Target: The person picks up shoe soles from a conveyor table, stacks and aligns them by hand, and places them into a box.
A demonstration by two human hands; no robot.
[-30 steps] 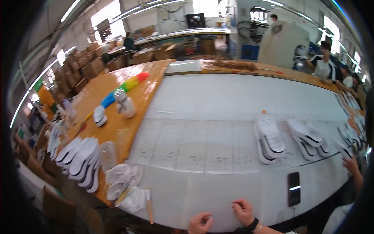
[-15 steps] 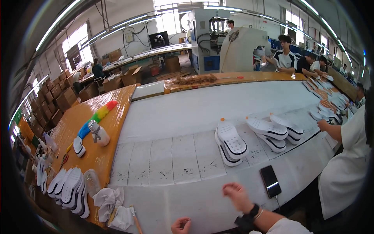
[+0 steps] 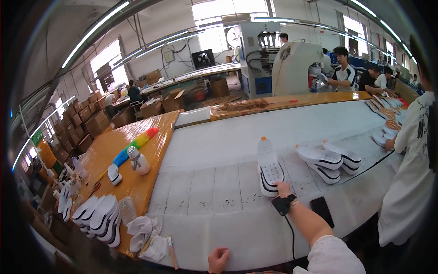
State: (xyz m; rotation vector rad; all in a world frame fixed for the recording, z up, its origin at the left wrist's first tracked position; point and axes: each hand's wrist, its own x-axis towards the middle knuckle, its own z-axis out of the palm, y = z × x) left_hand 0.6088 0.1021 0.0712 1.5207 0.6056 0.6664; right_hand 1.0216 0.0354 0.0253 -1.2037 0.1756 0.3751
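Observation:
My right hand (image 3: pixel 284 188) reaches forward to a stacked pair of white shoe soles (image 3: pixel 269 160). Its fingers close on their near end; the fingertips are partly hidden. The upper sole has a pattern of small holes, a dark line round its edge and an orange tab at the far tip. Low in the view, my left hand (image 3: pixel 219 259) rests over the near part of the table, fingers curled in and nothing seen in them. A black band and a small black box with a cable (image 3: pixel 292 235) sit at my right wrist.
More white soles (image 3: pixel 321 157) lie right of the pair. A black phone (image 3: pixel 322 212) is beside my right forearm. At left are a stack of soles (image 3: pixel 102 214), a white bottle (image 3: pixel 139 160), a rainbow duster (image 3: pixel 134 146), crumpled cloths (image 3: pixel 143 228) and a brush (image 3: pixel 172 251). A co-worker (image 3: pixel 404 150) stands at right.
My right hand has moved forward from above the table onto the soles. The upper sole now lines up more closely with the lower one. The whole view has shifted a little.

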